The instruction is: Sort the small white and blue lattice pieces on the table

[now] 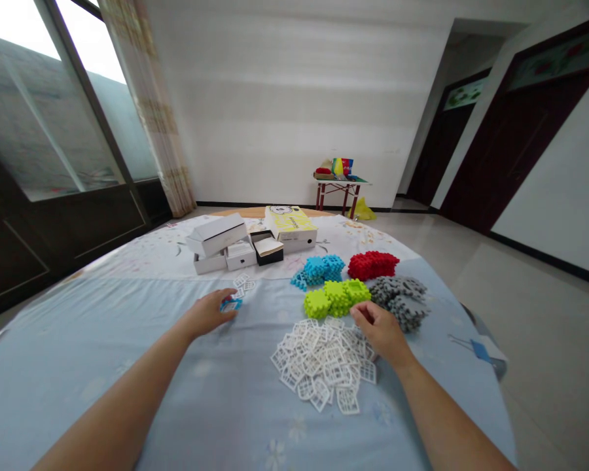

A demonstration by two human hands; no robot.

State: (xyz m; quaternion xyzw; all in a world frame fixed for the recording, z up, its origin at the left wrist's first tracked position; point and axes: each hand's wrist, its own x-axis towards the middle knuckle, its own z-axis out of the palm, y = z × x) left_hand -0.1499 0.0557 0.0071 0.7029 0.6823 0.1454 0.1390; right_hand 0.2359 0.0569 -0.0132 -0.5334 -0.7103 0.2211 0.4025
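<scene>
My left hand (pixel 210 313) has its fingers closed on a small blue piece (pixel 232 305) left of the table's middle. Just beyond it lie a few white lattice pieces (pixel 244 282). On the right, my right hand (pixel 379 327) is curled with fingertips together beside the green stack (pixel 338 297); whatever it may hold is too small to make out. Under and left of that hand spreads a heap of white lattice pieces (pixel 324 360). Gray pieces (pixel 403 301) are piled to its right, with blue pieces (pixel 319 269) and red pieces (pixel 373 264) farther back.
White boxes (pixel 218 235), a black open box (pixel 267 248) and a yellow-and-white box (pixel 292 227) stand at the back of the round table. Its cloth (pixel 216 405) is light blue. A blue-tagged item (pixel 481 351) lies by the right edge.
</scene>
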